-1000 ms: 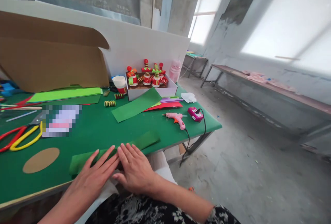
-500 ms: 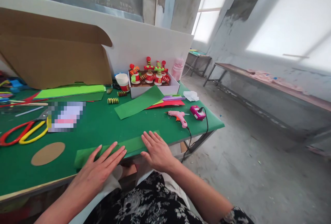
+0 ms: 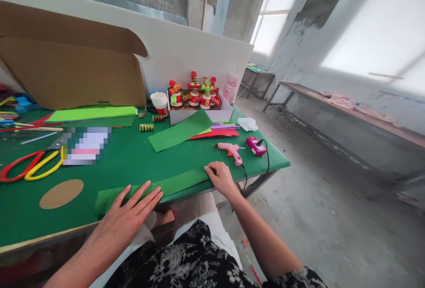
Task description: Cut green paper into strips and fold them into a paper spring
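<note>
A long folded strip of green paper [image 3: 175, 184] lies along the near edge of the green table [image 3: 133, 159]. My left hand [image 3: 128, 219] lies flat on the strip's left part, fingers stretched out. My right hand [image 3: 222, 178] rests on the strip's right end with its fingers curled down onto the paper. A pink glue gun [image 3: 231, 149] lies just beyond my right hand.
Red and yellow scissors [image 3: 31, 168] and a brown cardboard oval [image 3: 61, 193] lie at the left. A green sheet [image 3: 181, 130], a white box of small paper figures [image 3: 195, 104], a cup [image 3: 160, 103] and an open cardboard box [image 3: 69, 66] stand further back. A pink charger [image 3: 255, 146] sits by the table's right edge.
My right hand has slid rightward along the green strip, from beside the left hand to the strip's right end. The left hand has stayed flat on the left part.
</note>
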{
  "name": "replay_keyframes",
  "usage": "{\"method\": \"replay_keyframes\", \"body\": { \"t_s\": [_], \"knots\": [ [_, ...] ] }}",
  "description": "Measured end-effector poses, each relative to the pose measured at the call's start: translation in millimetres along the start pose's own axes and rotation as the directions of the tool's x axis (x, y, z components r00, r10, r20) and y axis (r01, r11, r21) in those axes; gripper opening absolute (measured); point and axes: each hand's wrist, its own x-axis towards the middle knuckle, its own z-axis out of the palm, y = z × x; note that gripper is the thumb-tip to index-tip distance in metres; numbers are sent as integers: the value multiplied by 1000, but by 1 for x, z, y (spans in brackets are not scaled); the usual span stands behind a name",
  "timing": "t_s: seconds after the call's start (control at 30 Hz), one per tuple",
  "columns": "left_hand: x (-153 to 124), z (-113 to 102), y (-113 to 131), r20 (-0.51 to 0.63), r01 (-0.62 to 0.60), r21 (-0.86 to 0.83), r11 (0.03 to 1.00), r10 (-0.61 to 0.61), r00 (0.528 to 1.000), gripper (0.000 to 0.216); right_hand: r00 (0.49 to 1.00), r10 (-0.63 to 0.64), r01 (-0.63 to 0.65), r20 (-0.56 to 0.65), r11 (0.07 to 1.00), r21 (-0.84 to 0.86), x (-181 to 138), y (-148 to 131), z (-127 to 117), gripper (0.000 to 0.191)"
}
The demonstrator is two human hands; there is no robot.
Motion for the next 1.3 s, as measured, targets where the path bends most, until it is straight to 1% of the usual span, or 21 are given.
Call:
{"method": "replay_keyframes", "body": {
  "t_s": [0.07, 0.13, 0.17, 0.27, 0.33, 0.37, 0.4, 0.47, 0.57, 0.63, 0.7, 0.8, 0.93, 1.1, 1.2, 1.27, 1.3],
  "knots": [
    [0, -1, 1, -19, -1, 16, 1000, 2, 1000, 69, 1000, 11, -11, -5, 996, 91, 0, -4, 3, 20],
    [1, -3, 4, -29, 5, 38, 999, -4, 1000, 68, 1000, 10, -12, 13, 992, 128, -3, -7, 3, 23],
    [1, -4, 7, -29, 7, 45, 999, -6, 1000, 68, 999, -12, 7, 40, 991, 133, -5, -8, 3, 24],
    [4, -11, 18, -19, 26, 48, 999, -25, 999, 69, 982, -160, 143, 102, 976, 163, -13, -8, 0, 18],
    [6, -15, 27, -21, 72, 36, 997, -71, 997, 68, 965, -243, 221, 99, 956, 192, -17, -7, -1, 19],
    [6, -16, 30, -23, 99, 27, 995, -99, 995, 67, 963, -255, 234, 91, 952, 198, -19, -6, -2, 21],
    [7, -16, 33, -26, 127, 15, 992, -127, 992, 66, 965, -249, 229, 85, 953, 198, -20, -5, -3, 20],
    [8, -14, 37, -25, 158, -5, 987, -158, 987, 66, 978, -196, 181, 78, 969, 166, -20, -5, -4, 17],
    [6, -8, 39, -17, 186, -24, 982, -186, 982, 68, 994, -88, 85, 69, 996, 42, -18, -7, -4, 34],
    [6, -6, 38, 6, 193, -34, 981, -193, 981, 69, 997, -47, 50, 69, 998, -40, -16, -9, -4, 39],
    [6, -7, 38, 37, 200, -43, 979, -198, 980, 68, 997, -16, 23, 73, 995, -92, -14, -12, -4, 36],
    [9, -12, 36, 75, 207, -64, 976, -202, 977, 66, 996, 31, -18, 83, 988, -150, -12, -16, -4, 25],
    [12, -18, 33, 114, 209, -81, 975, -200, 973, 64, 997, 19, -2, 70, 973, -231, -14, -18, -1, 17],
    [17, -24, 34, 183, 218, -80, 973, -201, 962, 65, 998, 37, -18, 56, 950, -311, -20, -26, 3, 11],
    [22, -29, 38, 207, 233, -65, 970, -215, 954, 66, 997, 58, -41, 42, 946, -322, -23, -25, 4, 8],
    [25, -33, 40, 206, 247, -62, 967, -230, 951, 66, 997, 78, -71, 12, 949, -308, -24, -21, 3, 10],
    [26, -34, 41, 198, 257, -65, 964, -240, 950, 65, 996, 84, -88, -24, 951, -296, -25, -19, 2, 14]
  ]
}}
